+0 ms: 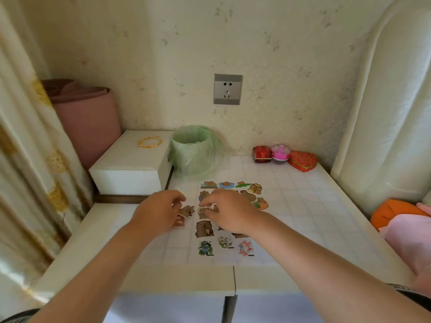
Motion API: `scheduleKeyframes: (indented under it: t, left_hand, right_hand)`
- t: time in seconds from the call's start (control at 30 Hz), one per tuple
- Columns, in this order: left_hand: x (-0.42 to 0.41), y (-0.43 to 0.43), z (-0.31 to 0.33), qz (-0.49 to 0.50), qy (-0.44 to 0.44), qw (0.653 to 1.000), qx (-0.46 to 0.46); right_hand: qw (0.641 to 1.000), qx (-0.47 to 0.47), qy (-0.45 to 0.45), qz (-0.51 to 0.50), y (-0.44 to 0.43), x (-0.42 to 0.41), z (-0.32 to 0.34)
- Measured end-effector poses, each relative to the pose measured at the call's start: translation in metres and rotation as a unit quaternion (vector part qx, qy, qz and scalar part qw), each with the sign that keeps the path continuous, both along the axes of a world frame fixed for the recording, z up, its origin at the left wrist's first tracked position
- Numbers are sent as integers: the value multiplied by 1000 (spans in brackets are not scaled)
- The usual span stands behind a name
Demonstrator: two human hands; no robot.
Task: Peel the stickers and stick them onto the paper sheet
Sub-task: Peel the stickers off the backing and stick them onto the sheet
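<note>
Nearest the camera, two bare forearms reach out over the front edge of the white, grid-patterned surface (303, 206). Just beyond that edge comes the bottom row of stuck-down stickers: a blue-green sticker (205, 248), a flower sticker (225, 242) and a red fish sticker (245, 248). They sit on the paper sheet (261, 249), whose edges are hard to tell from the grid beneath it. One step up lies a big brown animal sticker (204, 229), flat on the sheet.

Now the hands, side by side and close together. The left hand (158, 210) hovers at the sheet's left edge with its fingers (177, 201) curled, pinching a few loose stickers (186, 212) that fan out toward the right. The right hand (229, 210) is over the middle of the sheet, thumb and forefinger pinching a small sticker (203, 210) by its rim, just above the paper. Whether it touches the sheet, I cannot tell.

Past the knuckles, more stickers in rows (225, 184) fill the top of the sheet.

Further back stands a bin lined with a green bag (194, 151), and beside it a white box (130, 169) with gold bangles (150, 142) on top. At the far right corner sit a red box (262, 155), a pink box (279, 152) and a red heart-shaped box (302, 160). On the wall behind is a grey socket (227, 89).
</note>
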State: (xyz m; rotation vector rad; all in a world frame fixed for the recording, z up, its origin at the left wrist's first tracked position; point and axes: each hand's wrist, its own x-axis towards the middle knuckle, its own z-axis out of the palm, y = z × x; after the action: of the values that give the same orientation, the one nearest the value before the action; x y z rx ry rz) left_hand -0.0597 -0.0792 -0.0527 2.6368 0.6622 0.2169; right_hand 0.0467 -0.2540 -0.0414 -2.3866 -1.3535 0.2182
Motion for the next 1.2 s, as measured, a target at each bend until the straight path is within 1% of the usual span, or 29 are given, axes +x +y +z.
scheduleKeyframes:
  t: [0.07, 0.2, 0.33, 0.43, 0.57, 0.63, 0.8, 0.87, 0.93, 1.0, 1.1, 1.2]
  left_hand:
    - [-8, 9, -2, -1, 30, 999, 27]
    - [-13, 18, -11, -16, 50, 998, 30]
    - [-12, 22, -19, -40, 64, 996, 54]
    - [-11, 25, -21, -52, 70, 995, 50]
    - [-10, 29, -21, -61, 75, 994, 41]
    - [-9, 30, -20, -60, 62, 996, 17]
    - [-8, 30, -11, -33, -21, 995, -96]
    - [-7, 30, -4, -20, -52, 990, -128]
    - [-7, 29, 3, -2, -83, 980, -184]
    - [-7, 26, 10, 14, -111, 964, -243]
    - [-9, 24, 21, 30, -125, 948, -292]
    - [-11, 23, 28, 23, -121, 942, -311]
  right_hand:
    - [1000, -3, -4, 2, 14, -3, -3]
    - [1000, -18, -11, -12, 38, -6, -10]
    - [997, -71, -32, -22, 55, -4, -20]
    - [994, -102, -44, -16, 63, -2, -24]
    - [997, -74, -1, -31, 68, 1, -21]
    - [997, -49, 39, -40, 68, 3, -19]
    - [986, 15, 163, -37, 68, 6, -11]
    - [974, 51, 216, -49, 66, 4, -4]
    - [955, 91, 269, -80, 62, 3, 4]
    - [940, 119, 299, -114, 58, 3, 13]
    - [920, 150, 334, -138, 54, 5, 22]
    - [920, 163, 330, -137, 54, 2, 26]
